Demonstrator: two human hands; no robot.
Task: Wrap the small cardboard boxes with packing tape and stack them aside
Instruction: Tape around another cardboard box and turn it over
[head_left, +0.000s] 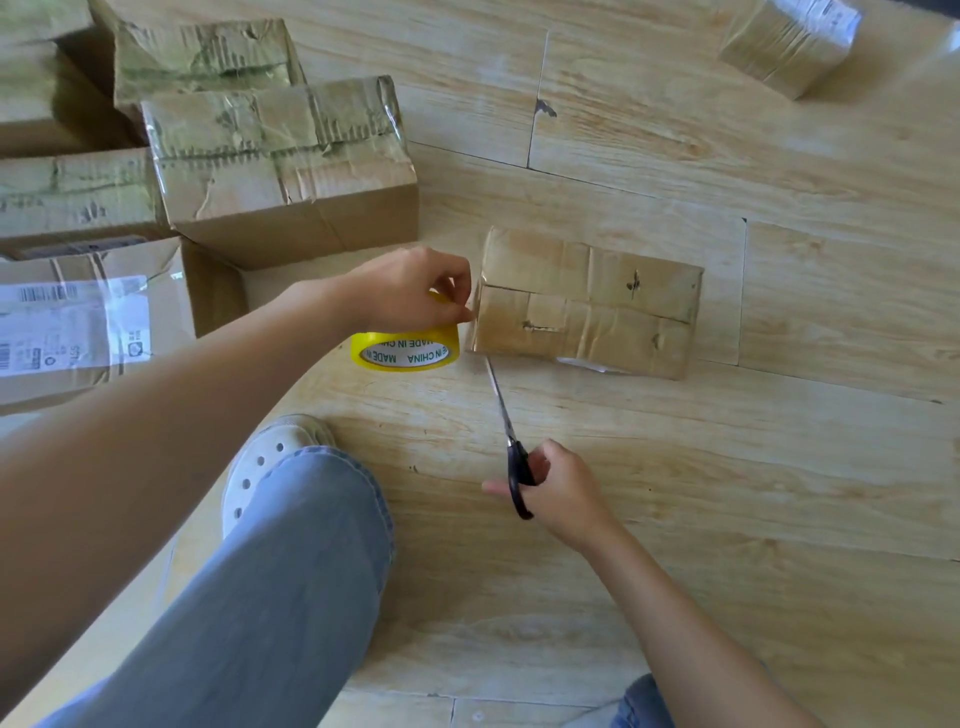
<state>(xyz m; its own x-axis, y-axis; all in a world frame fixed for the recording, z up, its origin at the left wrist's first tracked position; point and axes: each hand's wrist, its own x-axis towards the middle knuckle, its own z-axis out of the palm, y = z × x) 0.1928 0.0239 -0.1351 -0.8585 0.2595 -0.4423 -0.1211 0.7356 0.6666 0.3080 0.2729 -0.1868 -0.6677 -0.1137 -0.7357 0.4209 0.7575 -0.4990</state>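
We pinch the roll (405, 354) with our left hand (410, 293), just left of the box (587, 306) on the floor (701, 493). Our right hand (560, 491) grips the scissors (503, 410), whose blades point away from us toward the gap between roll and box.

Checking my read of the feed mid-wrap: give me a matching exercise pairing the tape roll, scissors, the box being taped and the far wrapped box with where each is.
Things: 1 tape roll; 2 scissors; 3 box being taped; 4 far wrapped box.
Places: A in the right hand; B alone at upper right of view; C under the left hand; D on the floor, right of the tape roll.
Pairs: 1-C, 2-A, 3-D, 4-B.
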